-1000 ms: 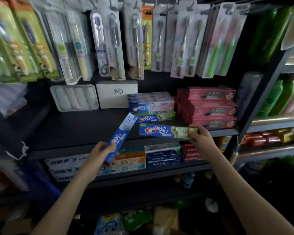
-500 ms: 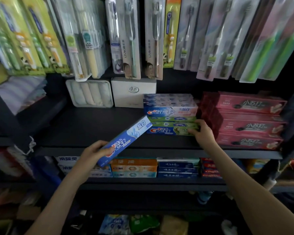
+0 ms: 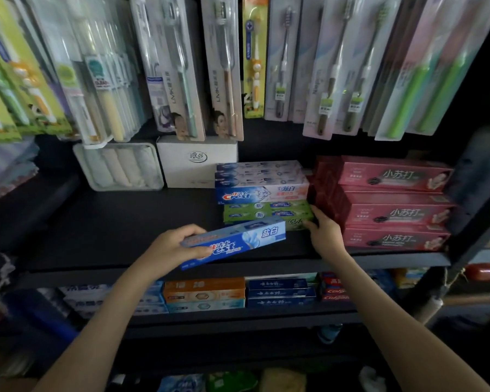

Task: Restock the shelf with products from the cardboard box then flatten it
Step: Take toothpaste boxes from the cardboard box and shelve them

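Over the black metal shelf [image 3: 111,222] the left hand [image 3: 176,247] holds a long blue Crest toothpaste carton [image 3: 246,241], fingers curled round its left end. On the shelf the right hand [image 3: 326,233] touches the right end of a green toothpaste carton [image 3: 294,222] — pinching or only pressing, I cannot tell.
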{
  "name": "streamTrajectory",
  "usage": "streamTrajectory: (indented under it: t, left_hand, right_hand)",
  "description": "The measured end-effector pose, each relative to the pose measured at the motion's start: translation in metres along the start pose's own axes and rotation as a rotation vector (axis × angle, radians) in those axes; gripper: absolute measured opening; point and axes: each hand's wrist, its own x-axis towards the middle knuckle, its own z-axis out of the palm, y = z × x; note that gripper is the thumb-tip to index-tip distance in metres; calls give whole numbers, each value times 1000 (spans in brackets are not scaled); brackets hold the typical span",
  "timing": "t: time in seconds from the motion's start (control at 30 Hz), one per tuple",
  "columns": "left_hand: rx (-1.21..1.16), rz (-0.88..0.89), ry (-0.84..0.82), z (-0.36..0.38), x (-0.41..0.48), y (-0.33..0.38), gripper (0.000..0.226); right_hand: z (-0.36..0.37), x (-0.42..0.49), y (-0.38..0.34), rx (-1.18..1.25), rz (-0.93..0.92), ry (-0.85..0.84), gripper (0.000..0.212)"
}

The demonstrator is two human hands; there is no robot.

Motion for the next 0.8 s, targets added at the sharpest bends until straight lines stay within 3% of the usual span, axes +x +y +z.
streamTrajectory:
  t: [0.07,0.2,0.37,0.6,0.8]
  left_hand:
    - [108,26,-7,5,17,4,17]
    - [233,48,-14,18,42,-1,26]
    - [266,-95,465,50,57,-15,74]
    - [141,-38,491,87,53,5,39]
    - [171,-10,466,94,55,7,35]
  right_hand:
    - [-2,1,2,58,29,7,44]
    - [-4,-2,4,416,120,-47,45]
    - [-4,-14,4,404,156,-92,61]
    - [-1,-30,-6,173,136,-63,58]
    - [-5,-58,-9,87,94,5,60]
